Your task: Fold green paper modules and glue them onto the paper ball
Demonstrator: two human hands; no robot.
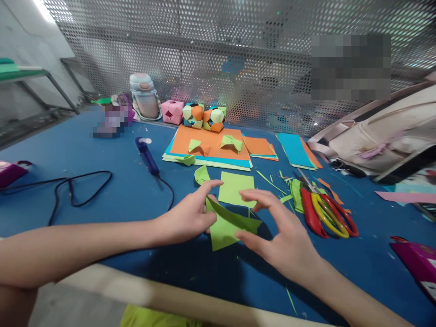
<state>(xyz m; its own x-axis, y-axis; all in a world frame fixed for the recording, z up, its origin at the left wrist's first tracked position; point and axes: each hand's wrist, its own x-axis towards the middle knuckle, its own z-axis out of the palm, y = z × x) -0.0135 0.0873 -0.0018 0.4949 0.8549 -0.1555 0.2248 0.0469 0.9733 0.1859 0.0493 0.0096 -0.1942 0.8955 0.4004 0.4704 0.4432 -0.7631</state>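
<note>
My left hand (192, 213) pinches the left edge of a creased light-green paper square (223, 229), held a little above the table with its upper edge curling. My right hand (286, 236) is open around the paper's right side, thumb and fingers apart; the thumb tip is close to the lower edge, and I cannot tell whether it touches. Just beyond lies a flat green paper square (236, 186). A folded green piece (202, 175) sits by my left fingertips. More folded green pieces, such as one unit (231, 143), rest on the stacked coloured sheets (207, 136).
Red-and-yellow-handled scissors (329, 213) lie right of my right hand among green scraps. A blue glue gun (147, 156) with a cord lies left. Folded paper cubes (193, 116) and a bottle (146, 97) stand before the perforated metal panel (204, 50). A pale bag (378, 131) is at right.
</note>
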